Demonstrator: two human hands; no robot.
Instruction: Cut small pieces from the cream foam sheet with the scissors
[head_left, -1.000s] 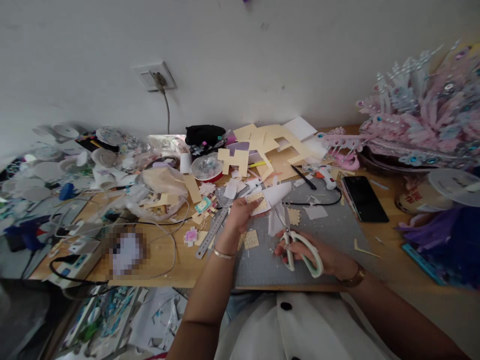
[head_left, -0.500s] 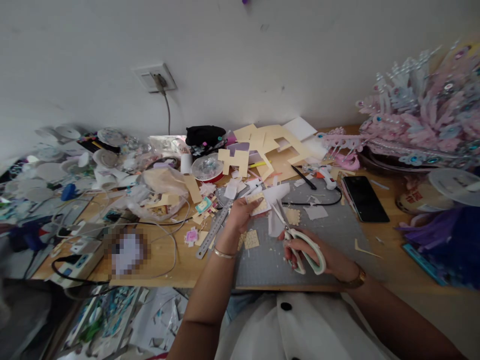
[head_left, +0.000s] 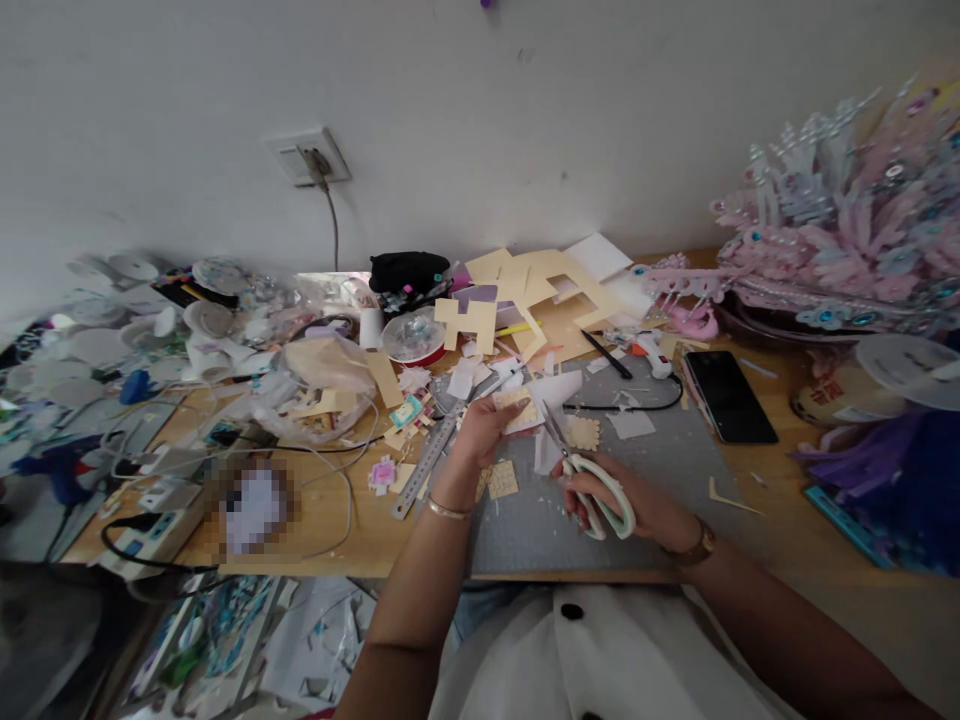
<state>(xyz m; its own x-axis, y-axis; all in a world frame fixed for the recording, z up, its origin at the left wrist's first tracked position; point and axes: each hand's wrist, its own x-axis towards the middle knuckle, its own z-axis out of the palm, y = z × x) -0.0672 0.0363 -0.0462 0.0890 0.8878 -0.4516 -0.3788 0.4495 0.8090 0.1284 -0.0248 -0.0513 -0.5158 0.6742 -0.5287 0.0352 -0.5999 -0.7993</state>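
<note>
One left hand (head_left: 480, 432) pinches one paper piece (head_left: 519, 409) over the gray mat (head_left: 660, 470) near the counter's front edge; one right hand (head_left: 637, 505) grasps one pair of scissors (head_left: 589, 480), blades at the paper.

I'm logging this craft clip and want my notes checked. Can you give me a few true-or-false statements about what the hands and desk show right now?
1. The right hand holds pale green scissors. True.
2. The left hand holds a small cream lattice cutout backed with white paper. True.
3. The scissor blades point toward the person's body. False: they point away, up toward the held paper.
4. A dark phone lies to the right of the grey cutting mat. True.
5. The metal ruler lies to the right of the phone. False: it lies left of the mat, near the left wrist.
</note>
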